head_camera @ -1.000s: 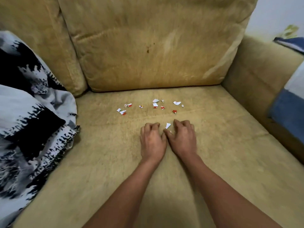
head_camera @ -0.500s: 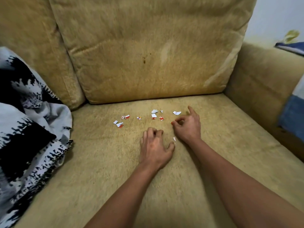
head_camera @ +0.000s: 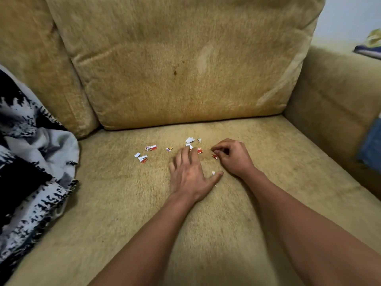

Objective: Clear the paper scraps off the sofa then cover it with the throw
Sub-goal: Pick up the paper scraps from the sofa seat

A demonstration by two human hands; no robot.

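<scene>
The left hand [head_camera: 189, 172] lies palm down on the seat with its fingers [head_camera: 185, 155] straight and slightly spread. Their tips point to the far side and reach the middle of the paper scraps [head_camera: 150, 147]. Its thumb sticks out to the right, and a small white scrap [head_camera: 213, 172] sits just at its tip.

Just right of it, the right hand [head_camera: 233, 156] has its fingers curled in, the tips bunched against the thumb and pointing left. A red scrap [head_camera: 214, 156] touches those fingertips from the near side, though I cannot tell whether it is actually pinched.

The scraps are red-and-white bits lying flat in a loose band on the tan sofa [head_camera: 268, 203] seat. The band's long axis runs left to right, on the far part of the seat near the foot of the back cushion [head_camera: 185, 69]. A few lie apart at the left end and most cluster by the hands.

The throw [head_camera: 31, 151], black and white, is heaped in folds at the left end of the seat, well clear of the scraps. On the right, past the armrest [head_camera: 329, 100], hangs a blue cloth [head_camera: 371, 145].
</scene>
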